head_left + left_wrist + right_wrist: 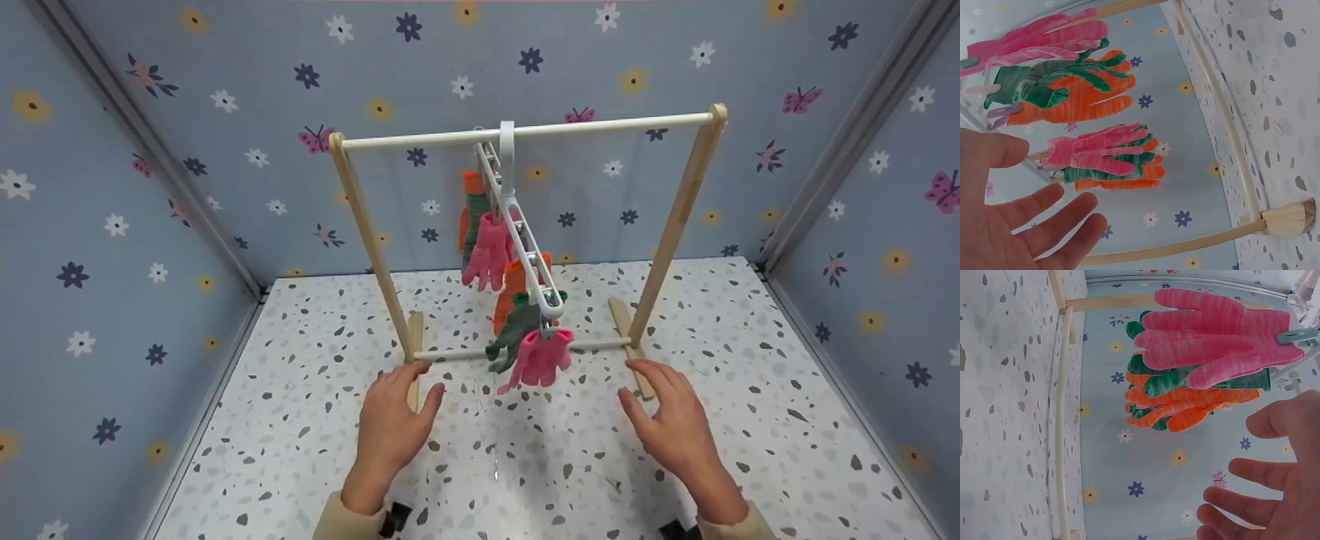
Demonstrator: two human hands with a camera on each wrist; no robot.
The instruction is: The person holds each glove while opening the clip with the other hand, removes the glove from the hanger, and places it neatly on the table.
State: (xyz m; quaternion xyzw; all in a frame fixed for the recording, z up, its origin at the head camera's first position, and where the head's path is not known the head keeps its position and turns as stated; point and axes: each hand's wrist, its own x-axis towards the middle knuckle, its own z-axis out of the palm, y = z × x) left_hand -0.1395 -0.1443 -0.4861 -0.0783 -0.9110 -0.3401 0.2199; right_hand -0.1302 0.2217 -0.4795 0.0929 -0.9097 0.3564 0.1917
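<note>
A white clip hanger (pixel 529 251) hangs by its hook from the top bar of a wooden rack (pixel 679 225). Pink (pixel 541 358), green (pixel 517 330) and orange gloves are clipped along it, in a near group and a far group. My left hand (pixel 394 416) is held by the rack's left foot, fingers relaxed, gripping nothing. On the other side my right hand (pixel 671 424), also empty with spread fingers, is near the right foot. In the right wrist view a green clip (pixel 1297 336) pinches a pink glove's cuff (pixel 1280 337).
The rack stands on a white speckled surface (pixel 300 450). Blue flowered panels (pixel 420 60) rise behind it and on both sides, with grey metal edges. A thin lower bar (pixel 600 345) joins the rack's two feet.
</note>
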